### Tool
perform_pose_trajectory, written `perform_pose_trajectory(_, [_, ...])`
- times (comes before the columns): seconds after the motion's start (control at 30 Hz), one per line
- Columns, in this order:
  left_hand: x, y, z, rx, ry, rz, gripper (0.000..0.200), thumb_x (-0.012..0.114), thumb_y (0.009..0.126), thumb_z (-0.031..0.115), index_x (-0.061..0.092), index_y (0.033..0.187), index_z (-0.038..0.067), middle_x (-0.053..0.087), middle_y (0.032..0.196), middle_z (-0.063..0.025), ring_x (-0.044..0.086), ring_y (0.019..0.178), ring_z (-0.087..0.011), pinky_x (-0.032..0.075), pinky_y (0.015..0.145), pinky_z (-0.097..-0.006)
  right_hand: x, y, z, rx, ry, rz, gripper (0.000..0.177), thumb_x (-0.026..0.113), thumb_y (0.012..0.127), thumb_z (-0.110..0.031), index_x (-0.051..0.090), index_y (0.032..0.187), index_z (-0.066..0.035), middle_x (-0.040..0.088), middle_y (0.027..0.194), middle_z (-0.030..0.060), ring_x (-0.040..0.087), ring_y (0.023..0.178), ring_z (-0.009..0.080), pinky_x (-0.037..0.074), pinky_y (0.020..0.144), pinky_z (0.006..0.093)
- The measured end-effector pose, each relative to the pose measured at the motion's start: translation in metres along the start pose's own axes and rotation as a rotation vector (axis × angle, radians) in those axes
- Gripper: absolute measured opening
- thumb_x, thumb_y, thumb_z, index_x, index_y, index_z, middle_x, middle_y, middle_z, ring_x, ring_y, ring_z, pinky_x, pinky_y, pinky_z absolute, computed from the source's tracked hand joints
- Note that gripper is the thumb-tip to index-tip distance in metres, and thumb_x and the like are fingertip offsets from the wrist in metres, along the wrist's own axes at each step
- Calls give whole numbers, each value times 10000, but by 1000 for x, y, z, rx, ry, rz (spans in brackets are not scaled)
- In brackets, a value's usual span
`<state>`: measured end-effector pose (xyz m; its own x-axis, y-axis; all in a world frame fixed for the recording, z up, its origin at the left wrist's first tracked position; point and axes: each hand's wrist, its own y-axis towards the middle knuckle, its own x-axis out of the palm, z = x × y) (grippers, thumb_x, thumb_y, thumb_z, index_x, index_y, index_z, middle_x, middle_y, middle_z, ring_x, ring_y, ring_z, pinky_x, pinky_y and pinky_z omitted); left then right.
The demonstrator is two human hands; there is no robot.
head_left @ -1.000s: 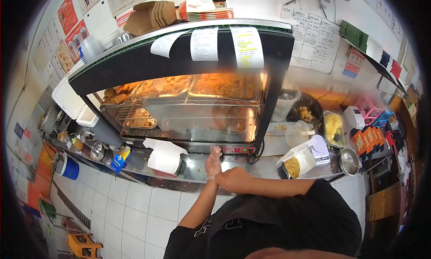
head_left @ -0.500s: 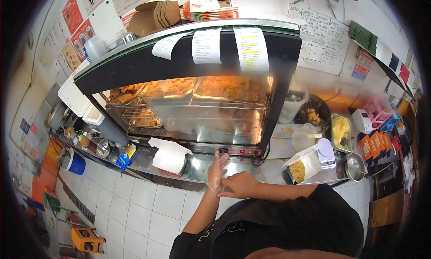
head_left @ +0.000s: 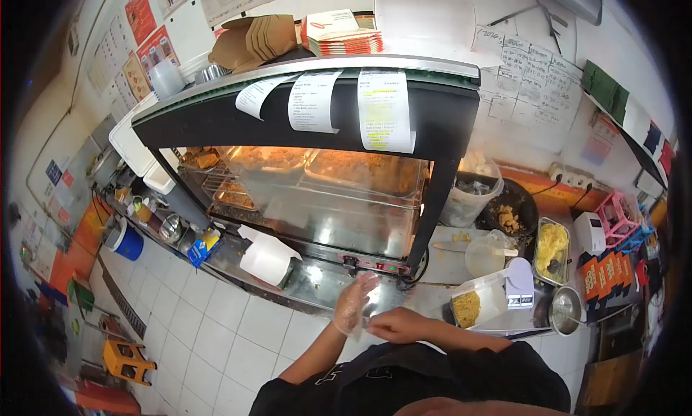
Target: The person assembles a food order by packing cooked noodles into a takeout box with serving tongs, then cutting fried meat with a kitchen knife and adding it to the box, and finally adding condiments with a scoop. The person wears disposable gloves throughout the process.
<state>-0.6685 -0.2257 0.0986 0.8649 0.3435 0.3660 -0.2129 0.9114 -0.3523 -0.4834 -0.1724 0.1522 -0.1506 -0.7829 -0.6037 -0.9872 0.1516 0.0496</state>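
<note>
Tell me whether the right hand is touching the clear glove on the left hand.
Touching. Head view: the right hand pinches the clear glove at its cuff, no gap.

No wording can be read. Printed lines are seen on 3 paper slips [head_left: 315,103] hung from the top edge of the warming cabinet [head_left: 450,106], 1 marked in yellow, but all are too small. Handwriting on the wall sheets [head_left: 530,77] and print on the posters [head_left: 148,34] is likewise blurred.
</note>
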Motion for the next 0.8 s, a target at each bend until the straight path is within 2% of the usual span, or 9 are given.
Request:
perform_pose_trajectory(0.17, [-21, -17, 16, 202, 95, 209, 592, 538, 988, 479, 542, 1380, 36, 617, 1324, -58, 537, 1236, -195, 376, 1017, -395, -19, -67, 9, 175, 111, 108, 260, 577, 999, -316, 623, 949, -65, 645, 777, 118, 613, 656, 268, 484, 630, 368])
perform_pose_trajectory(0.3, [-74, -8, 21, 449, 283, 381, 595, 566, 978, 463, 576, 1348, -4, 635, 1283, -67, 563, 1128, -166, 409, 966, -326, -16, -107, 22, 343, 246, 208, 252, 596, 1001, -293, 646, 972, -48, 629, 728, 68, 578, 643, 162, 475, 624, 333])
perform_pose_trajectory(0.43, [-90, -24, 68, 540, 275, 539, 690, 557, 958, 551, 558, 1369, -4, 630, 1298, -104, 570, 1196, -203, 422, 975, -359, -22, -119, 13, 400, 238, 291, 229, 607, 996, -258, 659, 976, -35, 617, 713, 40, 557, 651, 114, 463, 613, 302])
perform_pose_trajectory(0.5, [-90, -31, 107, 577, 250, 673, 649, 565, 970, 540, 628, 1284, -25, 672, 1089, -62, 580, 1005, -172, 456, 905, -312, -27, -120, 7, 441, 267, 280, 219, 611, 994, -244, 660, 961, -33, 609, 704, 32, 550, 638, 102, 454, 601, 284])
perform_pose_trajectory(0.57, [-123, -22, 139, 687, 345, 731, 662, 541, 977, 549, 614, 1306, -21, 681, 1145, -101, 603, 1043, -199, 462, 908, -317, -33, -116, -5, 482, 264, 310, 211, 619, 990, -228, 660, 955, -25, 604, 695, 21, 541, 627, 87, 443, 587, 274])
perform_pose_trajectory(0.67, [-193, 6, 208, 876, 596, 800, 588, 459, 1031, 468, 575, 1349, -14, 627, 1316, -195, 614, 1162, -287, 470, 952, -378, -28, -113, -6, 480, 288, 394, 192, 630, 982, -197, 657, 946, -10, 593, 682, 5, 522, 607, 76, 430, 570, 268])
perform_pose_trajectory(0.7, [-213, 9, 239, 1052, 866, 825, 534, 442, 1039, 423, 601, 1312, -7, 624, 1300, -214, 603, 1167, -339, 462, 973, -422, -24, -112, -6, 471, 302, 424, 185, 634, 980, -186, 655, 942, -5, 588, 677, 0, 515, 600, 73, 427, 564, 267])
perform_pose_trajectory(0.77, [-271, 29, 284, 1126, 1332, 1034, 423, 395, 1048, 300, 644, 1180, -16, 655, 1171, -232, 619, 1062, -401, 488, 932, -478, -22, -103, -18, 550, 352, 442, 174, 636, 976, -165, 650, 931, 2, 588, 688, 2, 509, 616, 69, 423, 575, 261])
perform_pose_trajectory(0.8, [-307, 36, 309, 1042, 1623, 1048, 403, 348, 1057, 252, 636, 1177, -4, 671, 1134, -227, 642, 1026, -396, 512, 897, -481, -20, -98, -23, 591, 378, 458, 169, 638, 975, -155, 648, 926, 6, 588, 694, 3, 507, 624, 68, 421, 580, 258])
